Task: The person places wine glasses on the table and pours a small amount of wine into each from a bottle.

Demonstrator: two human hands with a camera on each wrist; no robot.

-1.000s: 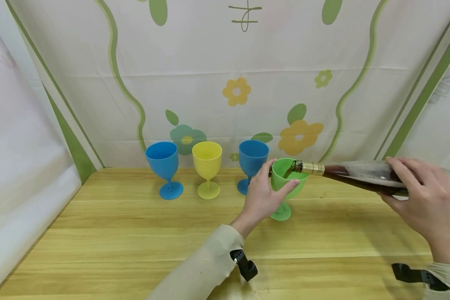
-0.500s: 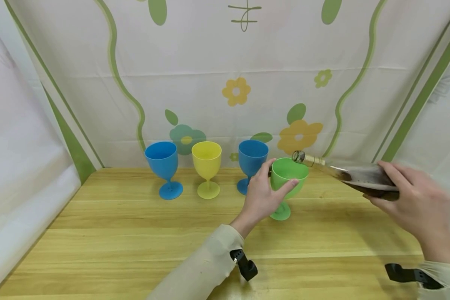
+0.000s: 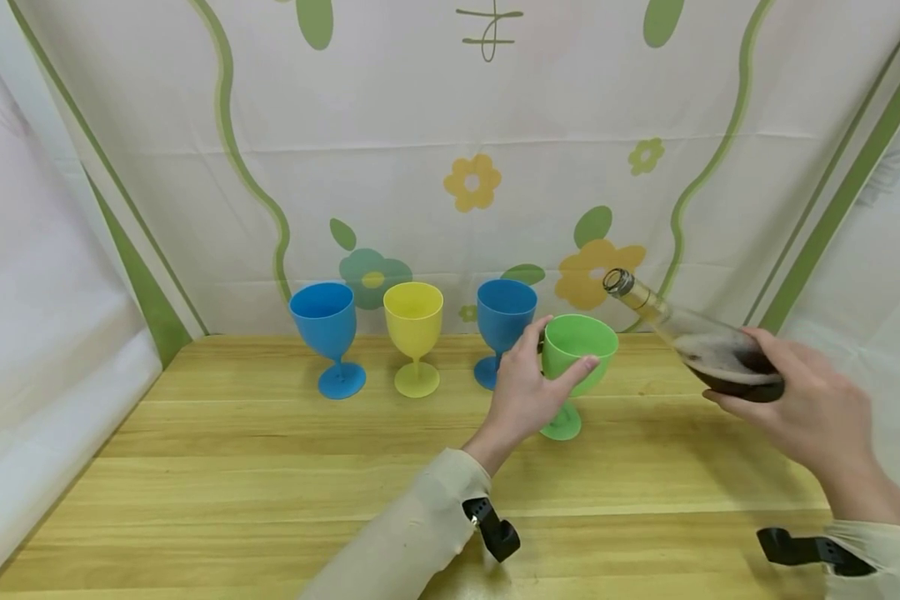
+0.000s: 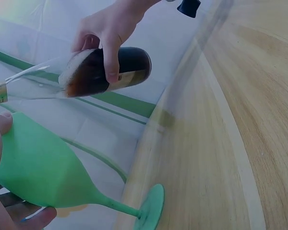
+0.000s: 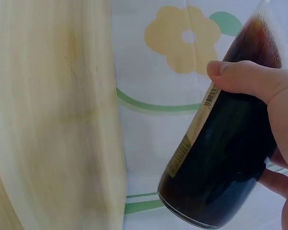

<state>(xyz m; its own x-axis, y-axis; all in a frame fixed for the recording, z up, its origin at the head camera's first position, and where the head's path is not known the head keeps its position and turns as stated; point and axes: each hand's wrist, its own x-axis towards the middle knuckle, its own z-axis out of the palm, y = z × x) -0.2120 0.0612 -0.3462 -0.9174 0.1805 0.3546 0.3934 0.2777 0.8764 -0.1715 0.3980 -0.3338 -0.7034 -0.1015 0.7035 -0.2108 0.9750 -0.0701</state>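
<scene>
My left hand [image 3: 528, 375] grips the bowl of a green goblet [image 3: 588, 346], thumb on the near side, fingers round the far side. The goblet stands upright, its foot on the table; what is inside cannot be seen. In my right hand [image 3: 817, 400] is a clear glass bottle [image 3: 720, 354] of dark, foamy liquid. It tilts with its neck up and to the left, the mouth above and right of the goblet's rim, apart from it. The right wrist view shows the thumb across the bottle [image 5: 225, 139], just over a label strip with a barcode.
Behind the left hand stands a blue goblet [image 3: 506, 308], partly covered. Further left are a yellow goblet [image 3: 414, 321] and another blue goblet [image 3: 324, 312], both upright. The wooden table [image 3: 270, 500] meets a flower-printed curtain [image 3: 390, 192] at its back edge.
The bottle's mouth has come out of the green goblet and risen up and right, its body tipping toward upright. My right hand has moved left. The left hand and goblet stay put.
</scene>
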